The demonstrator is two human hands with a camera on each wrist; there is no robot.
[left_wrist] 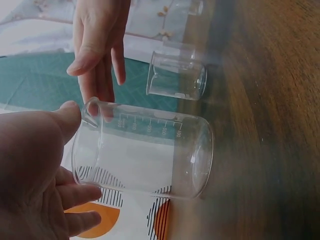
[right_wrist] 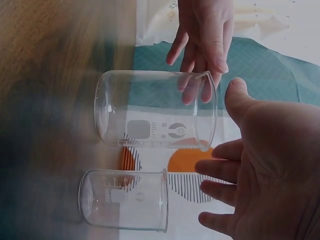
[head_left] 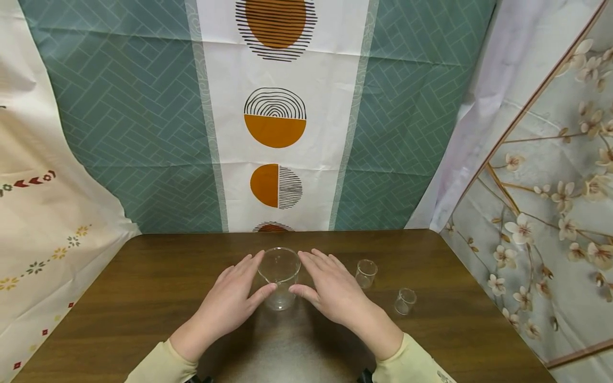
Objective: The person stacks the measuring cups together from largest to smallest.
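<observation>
A large clear glass beaker [head_left: 280, 302] stands upright on the table between both hands. Its printed scale shows on the beaker [left_wrist: 150, 145] in the left wrist view, a logo and label on the beaker [right_wrist: 155, 110] in the right wrist view. My left hand [head_left: 230, 300] is at its left side, fingers straight and thumb apart, close to the rim. On the other side my right hand [head_left: 337, 290] mirrors it, with straight fingers beside the rim. Neither hand is curled round the glass. Right of the right hand stands a medium beaker [head_left: 366, 276].
A small beaker [head_left: 405, 303] stands farther right and nearer than the medium one. The brown wooden table [head_left: 167, 282] ends at the back against a green and white patterned curtain [head_left: 397, 133]. Floral cloth [head_left: 522, 266] hangs along the right side, cream cloth [head_left: 48, 213] along the left.
</observation>
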